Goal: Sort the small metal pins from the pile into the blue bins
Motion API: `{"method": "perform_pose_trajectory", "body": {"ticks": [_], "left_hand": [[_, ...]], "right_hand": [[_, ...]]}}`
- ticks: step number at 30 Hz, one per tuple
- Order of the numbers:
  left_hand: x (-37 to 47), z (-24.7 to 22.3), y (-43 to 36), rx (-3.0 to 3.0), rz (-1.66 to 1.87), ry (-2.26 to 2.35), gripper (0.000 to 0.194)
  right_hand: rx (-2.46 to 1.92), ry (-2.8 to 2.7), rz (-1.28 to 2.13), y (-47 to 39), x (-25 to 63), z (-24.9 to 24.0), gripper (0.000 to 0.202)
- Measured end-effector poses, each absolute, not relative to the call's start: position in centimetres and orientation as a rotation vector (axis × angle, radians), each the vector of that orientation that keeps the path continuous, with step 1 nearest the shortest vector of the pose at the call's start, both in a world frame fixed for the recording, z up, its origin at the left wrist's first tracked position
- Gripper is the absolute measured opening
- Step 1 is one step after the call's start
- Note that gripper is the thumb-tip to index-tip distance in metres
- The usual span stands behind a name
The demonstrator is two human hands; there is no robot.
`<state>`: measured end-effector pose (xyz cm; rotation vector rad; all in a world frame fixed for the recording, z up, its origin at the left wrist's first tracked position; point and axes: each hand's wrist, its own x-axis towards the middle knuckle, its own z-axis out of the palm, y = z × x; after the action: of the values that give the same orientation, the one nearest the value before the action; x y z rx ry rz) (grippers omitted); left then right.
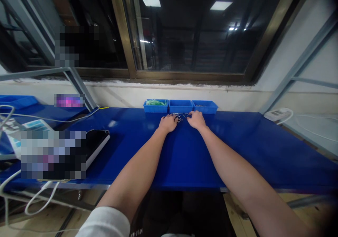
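Observation:
Both my hands reach to the far side of the blue table, just in front of the blue bins. A small pile of thin, shiny metal pieces lies between them, too small for me to name the kind. My left hand rests at the left of the pile, its fingers apart and touching the pieces. On the other side, my right hand has its thumb and fingers drawn close together at the pile's edge. Whatever those fingertips hold is too small to make out.
Three blue bins stand against the wall: the left bin has green packets, the middle bin sits beside it, and the right bin holds small pieces. A black device and white cable are at left; a power strip lies right.

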<state>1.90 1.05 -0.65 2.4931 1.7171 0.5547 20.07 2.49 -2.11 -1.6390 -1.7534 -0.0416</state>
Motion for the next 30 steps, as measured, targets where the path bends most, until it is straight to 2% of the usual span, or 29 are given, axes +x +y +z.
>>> {"method": "perform_pose_trajectory", "body": {"ticks": [6, 14, 18, 24, 30], "left_hand": [[2.0, -0.5, 1.2, 2.455, 0.755, 1.695, 0.038], [2.3, 0.1, 0.5, 2.438, 0.839, 1.686, 0.034], [2.8, 0.8, -0.1, 2.522, 0.849, 1.573, 0.032], [2.8, 1.2, -0.1, 2.473, 0.886, 1.537, 0.028], [2.6, 1.4, 0.0, 2.301, 0.888, 1.468, 0.031]], "right_hand": [[-1.681, -1.797, 0.068, 2.7, 20.3, -2.5, 0.008], [-1.568, -1.896, 0.099, 2.2, 19.8, -1.7, 0.015], [-1.35, -1.964, 0.26, 1.4, 18.9, -0.8, 0.018], [-1.11, -1.84, 0.662, 1.4, 18.4, -0.7, 0.011], [-1.063, -1.613, 0.818, 1.5, 18.4, -0.4, 0.017]]}}
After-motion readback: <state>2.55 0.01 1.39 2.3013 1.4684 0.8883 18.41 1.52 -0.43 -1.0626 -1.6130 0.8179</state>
